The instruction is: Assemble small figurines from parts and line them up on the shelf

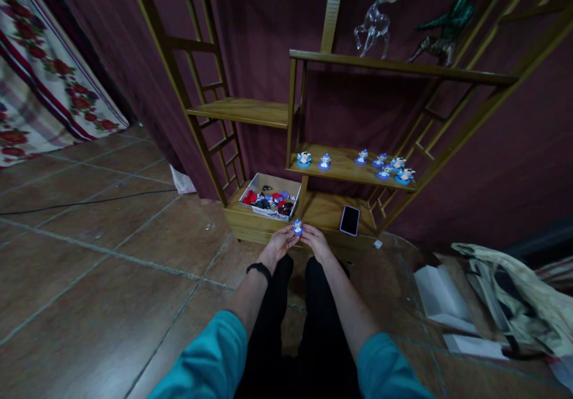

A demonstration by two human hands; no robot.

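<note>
A small purple-and-white figurine [298, 227] on a round base is held upright between my two hands, in front of the shelf unit. My left hand [281, 241] grips it from the left, and my right hand [315, 239] from the right; both sets of fingers are closed on it. Just beyond my hands, a white cardboard box [257, 209] on the lowest shelf holds a jumble of red, black, blue and white pieces. Several like figurines stand on the shelf above, among them a purple one [324, 161] and a light-blue-based one [304, 159].
A phone [350, 220] lies on the low shelf to the right. Higher up stand a glass deer [375, 24] and a dark green statue [447, 26]. White box pieces [443, 297] and a pale cloth bag [514, 291] lie on the floor at right. A cable [89, 203] crosses the tiles at left.
</note>
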